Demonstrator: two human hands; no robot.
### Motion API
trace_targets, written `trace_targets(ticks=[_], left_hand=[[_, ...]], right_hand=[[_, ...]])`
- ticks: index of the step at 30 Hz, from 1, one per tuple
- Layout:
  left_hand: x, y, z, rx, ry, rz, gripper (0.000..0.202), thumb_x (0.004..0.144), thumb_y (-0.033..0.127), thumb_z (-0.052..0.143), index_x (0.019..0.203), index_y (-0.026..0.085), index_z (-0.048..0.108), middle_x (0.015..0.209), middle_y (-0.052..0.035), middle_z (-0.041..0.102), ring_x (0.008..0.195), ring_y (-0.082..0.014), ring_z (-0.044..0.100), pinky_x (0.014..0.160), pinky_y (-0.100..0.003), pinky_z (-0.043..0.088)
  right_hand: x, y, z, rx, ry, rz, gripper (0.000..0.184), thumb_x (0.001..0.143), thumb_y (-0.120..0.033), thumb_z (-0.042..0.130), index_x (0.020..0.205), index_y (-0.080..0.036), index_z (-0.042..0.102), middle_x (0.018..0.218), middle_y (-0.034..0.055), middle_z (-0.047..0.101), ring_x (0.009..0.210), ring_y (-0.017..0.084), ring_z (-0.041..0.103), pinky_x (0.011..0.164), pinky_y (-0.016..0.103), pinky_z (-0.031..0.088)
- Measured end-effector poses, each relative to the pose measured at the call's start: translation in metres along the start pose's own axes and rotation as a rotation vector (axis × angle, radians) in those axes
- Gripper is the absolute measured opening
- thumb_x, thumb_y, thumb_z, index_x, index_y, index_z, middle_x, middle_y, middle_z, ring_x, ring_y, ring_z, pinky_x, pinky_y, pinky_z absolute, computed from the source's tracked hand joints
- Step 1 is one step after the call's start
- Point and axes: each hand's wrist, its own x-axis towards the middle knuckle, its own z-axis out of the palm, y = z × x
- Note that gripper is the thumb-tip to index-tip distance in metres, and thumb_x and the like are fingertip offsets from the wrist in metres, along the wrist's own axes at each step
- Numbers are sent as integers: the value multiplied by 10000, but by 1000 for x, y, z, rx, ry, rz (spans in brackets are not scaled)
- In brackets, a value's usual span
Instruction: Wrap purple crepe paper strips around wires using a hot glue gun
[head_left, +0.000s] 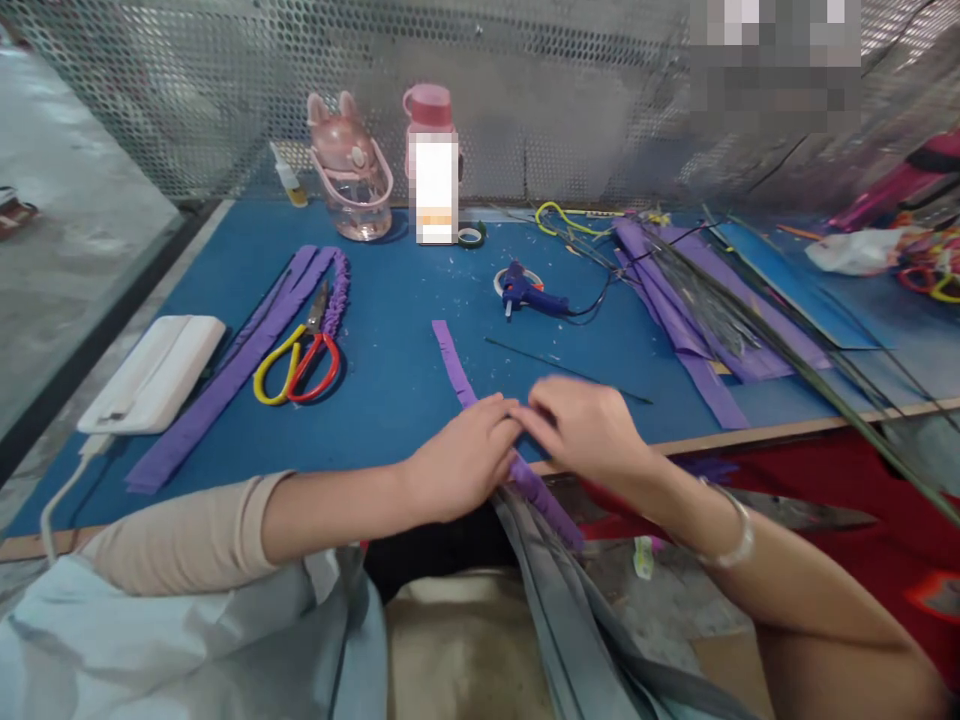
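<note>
A long purple crepe paper strip (452, 366) runs from the blue table (390, 380) down over its front edge toward my lap, where it is gathered into ruffles. My left hand (461, 460) and my right hand (583, 430) meet at the table's front edge, fingers closed, both pinching this strip where flat paper turns into ruffle. A bracelet sits on my right wrist. Just beyond my right hand a thin dark wire (566, 371) lies on the table.
Yellow and red scissors (296, 365) lie on more purple strips (247, 360) at left, beside a white case (154, 372). A blue glue gun (529, 292), tape roll, pink bottles (431, 175), purple sheets with green stems (720, 310) sit farther back. A mesh wall stands behind.
</note>
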Motion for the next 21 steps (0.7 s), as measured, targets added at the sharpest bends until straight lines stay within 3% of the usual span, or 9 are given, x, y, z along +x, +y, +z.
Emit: trace_targets(ticks=[1, 3, 6, 9, 11, 13, 16, 18, 21], left_hand=[[3, -9, -4, -39, 40, -1, 323, 913, 285, 518, 1179, 108, 568, 1291, -185, 573, 1252, -262, 512, 1036, -426, 451], [10, -29, -12, -30, 115, -44, 221, 921, 152, 439, 1051, 136, 616, 1163, -138, 634, 1137, -214, 584, 991, -373, 487], [15, -56, -23, 149, 153, -156, 216, 905, 188, 510, 1068, 118, 634, 1265, -174, 593, 1236, -280, 527, 1053, -447, 431], [16, -69, -27, 283, 108, -319, 582, 865, 437, 602, 1310, 72, 519, 1464, -229, 432, 1392, -376, 346, 1114, -541, 326], [14, -70, -27, 314, 47, -419, 732, 870, 559, 541, 1391, 54, 445, 1491, -230, 402, 1408, -380, 320, 1126, -557, 294], [12, -70, -24, 317, 2, -482, 784, 885, 618, 462, 1416, 42, 417, 1499, -221, 396, 1404, -371, 331, 1128, -556, 288], [9, -71, -23, 304, -1, -513, 737, 921, 607, 383, 1416, 63, 432, 1501, -190, 409, 1398, -356, 344, 1120, -548, 301], [9, -73, -25, 292, 13, -516, 618, 957, 523, 361, 1391, 98, 474, 1480, -162, 448, 1381, -333, 376, 1106, -528, 326], [11, -78, -30, 269, 34, -511, 484, 948, 422, 419, 1334, 156, 540, 1425, -128, 514, 1318, -308, 451, 1041, -506, 391]], right_hand=[[-17, -9, -6, 34, -75, -12, 326, 937, -407, 514, 701, -204, 613, 642, 29, 636, 571, 166, 551, 547, 311, 297], [-46, -22, -16, 89, -251, -42, 247, 886, -417, 600, 764, -205, 632, 672, 18, 664, 575, 168, 579, 531, 307, 294], [-56, -17, -25, 184, -366, -84, 185, 886, -385, 618, 829, -212, 652, 755, 9, 698, 659, 167, 634, 572, 285, 362], [-19, 16, -27, 178, -172, -47, 272, 929, -417, 534, 802, -206, 650, 783, 34, 695, 716, 178, 640, 640, 290, 432], [24, 46, -21, 75, 0, -11, 224, 927, -341, 509, 952, -182, 664, 947, 93, 710, 891, 236, 651, 786, 344, 480], [68, 76, -8, -52, 37, 38, 363, 858, -187, 513, 1203, -115, 600, 1210, 176, 643, 1121, 307, 593, 944, 426, 463], [115, 108, 19, -118, -69, 106, 688, 733, -116, 562, 1404, -46, 428, 1448, 233, 454, 1298, 373, 469, 1028, 502, 428], [128, 120, 34, -70, -101, 131, 721, 733, -114, 544, 1437, -75, 396, 1443, 197, 478, 1283, 349, 495, 1021, 483, 451], [127, 128, 43, -8, -23, 135, 653, 748, -119, 518, 1399, -150, 468, 1357, 136, 576, 1219, 318, 557, 998, 468, 476]])
